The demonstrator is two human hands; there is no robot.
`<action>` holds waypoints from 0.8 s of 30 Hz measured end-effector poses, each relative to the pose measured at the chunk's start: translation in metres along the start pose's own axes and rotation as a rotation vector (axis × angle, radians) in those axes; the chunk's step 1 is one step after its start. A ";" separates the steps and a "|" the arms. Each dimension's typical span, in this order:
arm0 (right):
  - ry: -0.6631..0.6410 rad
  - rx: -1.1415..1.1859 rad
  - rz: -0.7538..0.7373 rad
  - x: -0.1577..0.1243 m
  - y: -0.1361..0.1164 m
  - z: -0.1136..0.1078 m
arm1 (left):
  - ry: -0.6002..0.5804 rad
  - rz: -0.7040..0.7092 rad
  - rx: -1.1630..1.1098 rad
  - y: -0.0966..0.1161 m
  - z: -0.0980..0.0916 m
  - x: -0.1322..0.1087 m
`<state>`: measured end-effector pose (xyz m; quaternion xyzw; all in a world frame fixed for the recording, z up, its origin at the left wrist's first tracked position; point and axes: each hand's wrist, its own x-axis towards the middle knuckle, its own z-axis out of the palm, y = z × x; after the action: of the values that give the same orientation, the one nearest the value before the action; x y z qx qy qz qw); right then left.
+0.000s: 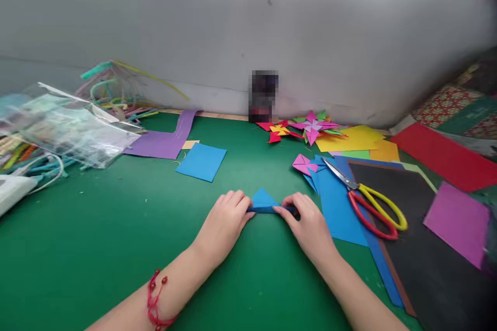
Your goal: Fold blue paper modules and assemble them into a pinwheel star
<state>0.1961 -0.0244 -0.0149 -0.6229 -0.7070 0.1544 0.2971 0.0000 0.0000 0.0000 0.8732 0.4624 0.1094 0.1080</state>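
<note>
A small blue paper (264,197), folded to a triangle with its point facing away, lies low over the green table in front of me. My left hand (231,217) pinches its left end between thumb and fingers. At the opposite end my right hand (306,220) grips the folded near edge the same way. The parts of the paper under my fingers are hidden. Beyond my left hand rests a flat blue paper square (202,162). To the right of my right hand, scissors (363,191) with red and yellow handles lie on blue sheets (341,217) and a dark board (392,191).
Folded paper flowers (310,126) sit against the wall, near yellow sheets (349,138). Red paper (446,155) and a purple sheet (458,222) lie at the right. On the left are purple paper (163,142), clear plastic packets (89,134), pipe cleaners (112,88) and a white corded device (13,191).
</note>
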 end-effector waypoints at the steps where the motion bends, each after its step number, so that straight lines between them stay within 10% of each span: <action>1: -0.005 0.023 -0.023 0.000 0.002 -0.001 | -0.001 0.005 0.001 0.001 0.000 -0.001; 24: -0.016 -0.236 0.154 -0.001 -0.010 -0.001 | 0.077 -0.199 -0.096 0.004 -0.001 0.003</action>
<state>0.1891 -0.0274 -0.0090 -0.7047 -0.6727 0.0975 0.2035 0.0051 0.0005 0.0024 0.8120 0.5448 0.1537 0.1422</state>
